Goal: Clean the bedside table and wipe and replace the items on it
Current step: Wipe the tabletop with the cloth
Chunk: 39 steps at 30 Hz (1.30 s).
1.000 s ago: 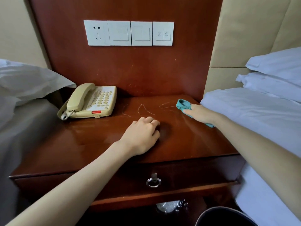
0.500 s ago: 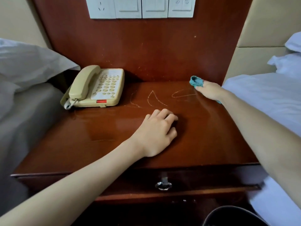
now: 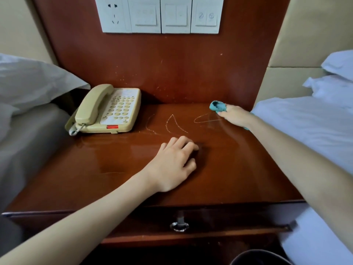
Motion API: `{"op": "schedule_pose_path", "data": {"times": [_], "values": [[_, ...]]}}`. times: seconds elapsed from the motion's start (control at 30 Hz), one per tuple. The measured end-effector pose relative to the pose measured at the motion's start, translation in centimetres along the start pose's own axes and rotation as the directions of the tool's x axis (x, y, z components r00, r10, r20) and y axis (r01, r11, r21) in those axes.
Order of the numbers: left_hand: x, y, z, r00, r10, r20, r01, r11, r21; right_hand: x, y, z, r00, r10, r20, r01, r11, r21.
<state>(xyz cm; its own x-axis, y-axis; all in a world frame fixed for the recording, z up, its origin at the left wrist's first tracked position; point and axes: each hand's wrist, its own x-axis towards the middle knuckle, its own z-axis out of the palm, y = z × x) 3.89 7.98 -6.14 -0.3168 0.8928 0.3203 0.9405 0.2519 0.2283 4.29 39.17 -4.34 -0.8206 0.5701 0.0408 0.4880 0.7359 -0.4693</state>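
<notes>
A reddish wooden wall panel rises at the back, carrying a white row of switches and a socket near the top. Padded beige headboards flank it on either side. A bed with white pillows and a white sheet lies to the right, another pillow and greyish bedding to the left. A dark bin rim shows below. The light is soft and dim.

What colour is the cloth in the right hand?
Teal blue-green, bunched in the right hand; the cloth shows best in the head view.
</notes>
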Motion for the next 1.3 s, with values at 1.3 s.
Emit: {"op": "schedule_pose_path", "data": {"times": [1.3], "values": [[-0.1, 0.3, -0.1, 1.0, -0.003, -0.001, 0.003, 1.0, -0.013, 0.8, -4.4, 2.3, 0.988, -0.126, -0.088, 0.114, 0.985, -0.132]]}}
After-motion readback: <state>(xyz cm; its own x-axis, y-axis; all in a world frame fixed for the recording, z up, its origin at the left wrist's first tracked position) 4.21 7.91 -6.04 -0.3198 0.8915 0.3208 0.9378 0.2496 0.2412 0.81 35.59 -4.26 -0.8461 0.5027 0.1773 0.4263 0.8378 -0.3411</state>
